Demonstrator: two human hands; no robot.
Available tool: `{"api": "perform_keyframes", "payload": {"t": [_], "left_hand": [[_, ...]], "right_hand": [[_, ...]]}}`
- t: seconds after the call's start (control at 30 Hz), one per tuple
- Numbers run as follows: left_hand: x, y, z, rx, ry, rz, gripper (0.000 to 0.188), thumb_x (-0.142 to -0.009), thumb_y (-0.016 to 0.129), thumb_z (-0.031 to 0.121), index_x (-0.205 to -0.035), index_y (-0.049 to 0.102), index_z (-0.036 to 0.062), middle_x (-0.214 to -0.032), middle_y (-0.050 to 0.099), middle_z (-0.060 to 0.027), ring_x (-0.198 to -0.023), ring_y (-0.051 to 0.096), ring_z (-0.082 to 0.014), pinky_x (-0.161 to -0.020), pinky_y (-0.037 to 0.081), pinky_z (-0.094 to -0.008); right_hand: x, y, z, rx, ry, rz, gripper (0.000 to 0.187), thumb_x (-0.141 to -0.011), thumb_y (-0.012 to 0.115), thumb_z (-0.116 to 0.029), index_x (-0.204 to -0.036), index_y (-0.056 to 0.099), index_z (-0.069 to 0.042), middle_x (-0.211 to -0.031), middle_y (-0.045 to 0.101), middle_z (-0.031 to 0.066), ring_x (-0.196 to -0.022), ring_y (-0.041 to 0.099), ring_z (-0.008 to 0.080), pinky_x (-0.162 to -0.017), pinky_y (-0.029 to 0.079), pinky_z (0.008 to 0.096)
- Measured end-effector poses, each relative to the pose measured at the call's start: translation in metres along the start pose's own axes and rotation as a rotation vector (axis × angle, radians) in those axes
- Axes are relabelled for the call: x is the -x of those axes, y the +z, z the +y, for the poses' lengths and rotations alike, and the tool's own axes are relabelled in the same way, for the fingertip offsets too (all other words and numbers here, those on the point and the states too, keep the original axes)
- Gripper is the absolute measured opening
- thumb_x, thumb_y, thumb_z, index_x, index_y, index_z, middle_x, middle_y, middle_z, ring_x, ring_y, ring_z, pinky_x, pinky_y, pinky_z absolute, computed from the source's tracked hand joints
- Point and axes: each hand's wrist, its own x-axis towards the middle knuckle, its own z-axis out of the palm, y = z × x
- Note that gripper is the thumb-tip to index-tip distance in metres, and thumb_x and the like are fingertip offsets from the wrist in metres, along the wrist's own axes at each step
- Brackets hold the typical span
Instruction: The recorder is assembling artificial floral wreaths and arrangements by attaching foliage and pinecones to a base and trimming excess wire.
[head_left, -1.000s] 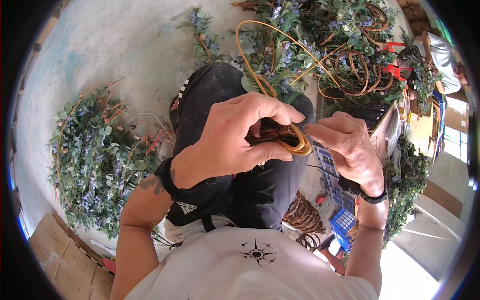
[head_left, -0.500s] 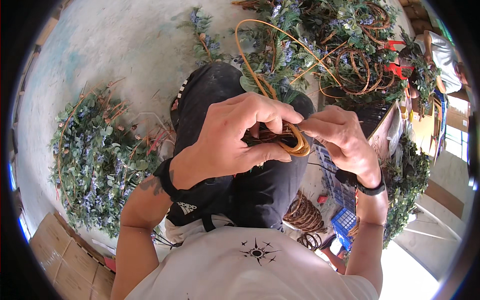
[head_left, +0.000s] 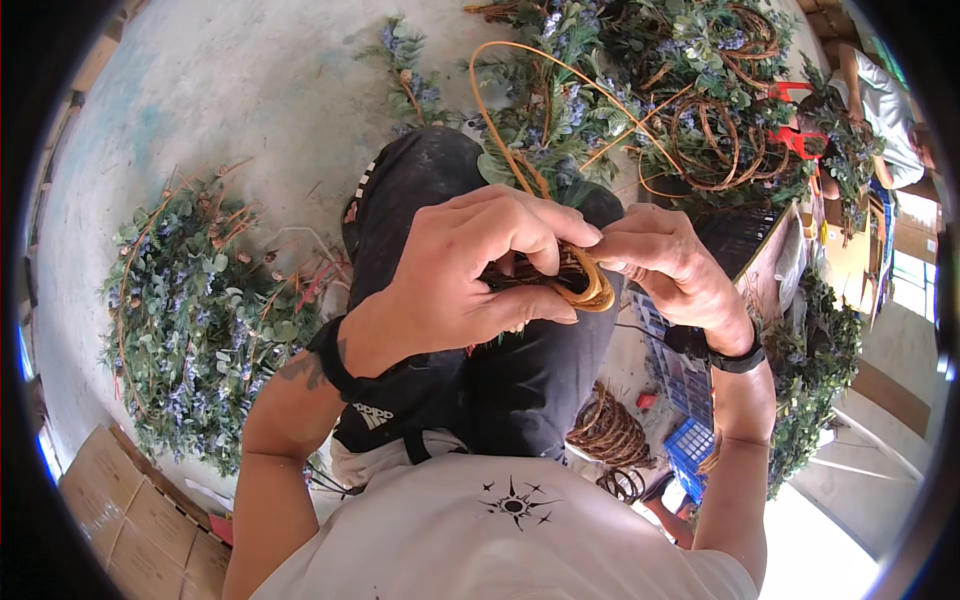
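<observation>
My left hand [head_left: 455, 265] is curled around a bundle of brown vine stems [head_left: 500, 278] above my knees, thumb below and fingers above. A tan cane strand [head_left: 594, 296] loops in several turns about the bundle's right end. From behind the fingers its loose length arcs up and away over the foliage. My right hand [head_left: 675, 262] pinches at the top of the tan loops, fingertips touching those of my left hand. Exactly what lies between the right fingertips is hidden.
Artificial garlands with blue flowers [head_left: 190, 330] lie heaped on the floor at left, with more greenery [head_left: 570, 105] ahead. Coiled brown vines [head_left: 715, 150] rest at far right. A blue crate [head_left: 688, 445] and a vine coil [head_left: 605, 430] stand near my right leg. Another person [head_left: 885, 115] is at upper right.
My right hand has shifted slightly left, its fingers closing in against my left fingertips. The tan loops have tilted a little; my left hand stays nearly still.
</observation>
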Motion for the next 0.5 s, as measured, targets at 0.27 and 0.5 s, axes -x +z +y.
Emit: {"api": "perform_keyframes", "payload": {"t": [0.27,0.5], "left_hand": [[0.0007,0.0007,-0.0023,0.006,0.009,-0.002,0.043,-0.070,0.095,0.017,-0.086,0.056,0.0078,-0.112,0.077,-0.0177,-0.105,0.075,-0.0332,-0.089,0.061,-0.0417],[-0.0018,0.0001,-0.0007,0.003,0.017,-0.004,0.043,-0.070,0.095,0.018,-0.086,0.056,0.0079,-0.112,0.077,-0.0176,-0.104,0.075,-0.0327,-0.089,0.061,-0.0422]], "right_hand": [[0.0053,0.0009,-0.0018,-0.040,0.011,-0.008,0.042,-0.082,0.070,0.013,-0.118,0.075,-0.008,-0.105,0.074,0.0092,-0.094,0.071,0.0261,-0.081,0.060,0.0371],[0.0007,0.0003,0.0075,-0.124,-0.044,0.013,0.047,-0.079,0.067,0.016,-0.118,0.075,-0.008,-0.106,0.074,0.0089,-0.093,0.071,0.0271,-0.078,0.060,0.0377]]}}
